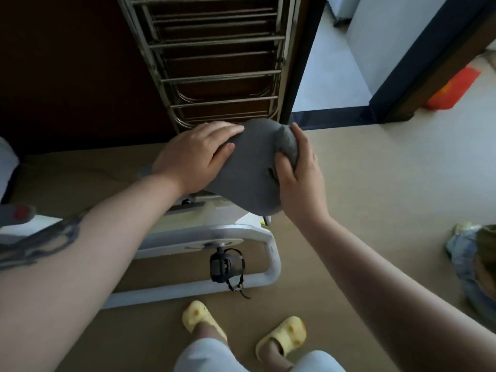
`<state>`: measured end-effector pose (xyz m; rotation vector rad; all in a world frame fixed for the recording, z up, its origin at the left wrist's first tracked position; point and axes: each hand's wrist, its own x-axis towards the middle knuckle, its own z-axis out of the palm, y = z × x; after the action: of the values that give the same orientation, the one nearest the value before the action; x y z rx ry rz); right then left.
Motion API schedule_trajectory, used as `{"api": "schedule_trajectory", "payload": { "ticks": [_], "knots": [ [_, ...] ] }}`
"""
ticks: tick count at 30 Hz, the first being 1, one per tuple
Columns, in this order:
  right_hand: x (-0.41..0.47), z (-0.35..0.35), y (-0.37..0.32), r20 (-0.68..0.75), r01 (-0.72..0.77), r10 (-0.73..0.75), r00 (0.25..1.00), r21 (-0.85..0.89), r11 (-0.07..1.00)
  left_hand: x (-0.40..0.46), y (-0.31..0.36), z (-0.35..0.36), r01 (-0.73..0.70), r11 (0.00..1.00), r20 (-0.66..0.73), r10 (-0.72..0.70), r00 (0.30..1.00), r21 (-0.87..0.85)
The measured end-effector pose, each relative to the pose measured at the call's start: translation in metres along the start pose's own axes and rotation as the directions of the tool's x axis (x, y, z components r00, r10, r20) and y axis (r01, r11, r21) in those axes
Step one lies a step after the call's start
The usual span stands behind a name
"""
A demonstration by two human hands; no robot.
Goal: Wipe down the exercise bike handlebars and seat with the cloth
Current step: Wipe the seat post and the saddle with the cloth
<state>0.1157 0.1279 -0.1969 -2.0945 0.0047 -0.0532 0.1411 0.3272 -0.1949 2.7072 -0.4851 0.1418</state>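
The right hand (298, 167) curls around a bunched grey cloth (287, 146), pressing it against the right edge of the grey seat (249, 167). The left hand (193, 157) lies flat and spread on the seat's left side, fingers extended, gripping nothing. There is one seat and one cloth, nearly the same grey, so their boundary is hard to trace. Under the seat sits the white bike frame (241, 237), with one black strapped pedal (226, 267) hanging at its side. At the left edge a grey part with a red knob (18, 213) shows; whether it belongs to the handlebars cannot be told. Two yellow slippers (281, 336) stand on the beige floor (375, 183) just before the frame. Beyond the seat, one folded metal rack (214, 63) leans against a dark wall. Open floor spreads to the right toward a doorway (335, 63); a pile of clothing (472, 264) lies at the far right edge.
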Motion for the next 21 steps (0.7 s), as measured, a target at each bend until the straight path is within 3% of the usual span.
{"api": "schedule_trajectory", "payload": {
  "ticks": [4, 7, 10, 12, 16, 19, 21],
  "knots": [
    [-0.021, -0.004, -0.004, 0.112, 0.133, -0.113, 0.987, -0.184, 0.974, -0.001, 0.000, 0.000, 0.062, 0.998, -0.023, -0.062, 0.998, 0.027],
    [0.013, -0.019, 0.004, 0.245, 0.194, -0.148, 0.958, -0.175, 0.965, -0.001, -0.003, 0.001, 0.048, 0.998, -0.042, -0.047, 0.998, 0.037],
    [0.012, -0.016, 0.001, 0.227, 0.184, -0.145, 0.963, -0.159, 0.970, -0.001, -0.004, 0.001, 0.048, 0.999, -0.023, -0.048, 0.999, 0.013],
    [-0.014, -0.013, -0.001, 0.242, 0.295, -0.231, 0.942, -0.276, 0.915, -0.001, -0.004, 0.000, 0.050, 0.999, -0.011, -0.050, 0.999, 0.008],
    [0.008, -0.030, 0.003, 0.446, 0.484, -0.294, 0.845, -0.405, 0.776, -0.001, -0.003, 0.003, 0.059, 0.998, -0.011, -0.059, 0.998, 0.014],
    [0.031, -0.016, -0.008, 0.360, 0.349, -0.206, 0.910, -0.397, 0.849, 0.001, -0.003, 0.004, 0.064, 0.997, -0.071, -0.061, 0.996, 0.040],
    [0.018, -0.004, -0.010, 0.290, 0.370, -0.256, 0.922, -0.466, 0.804, -0.001, -0.002, 0.005, 0.105, 0.994, -0.090, -0.101, 0.991, 0.043]
  ]
}}
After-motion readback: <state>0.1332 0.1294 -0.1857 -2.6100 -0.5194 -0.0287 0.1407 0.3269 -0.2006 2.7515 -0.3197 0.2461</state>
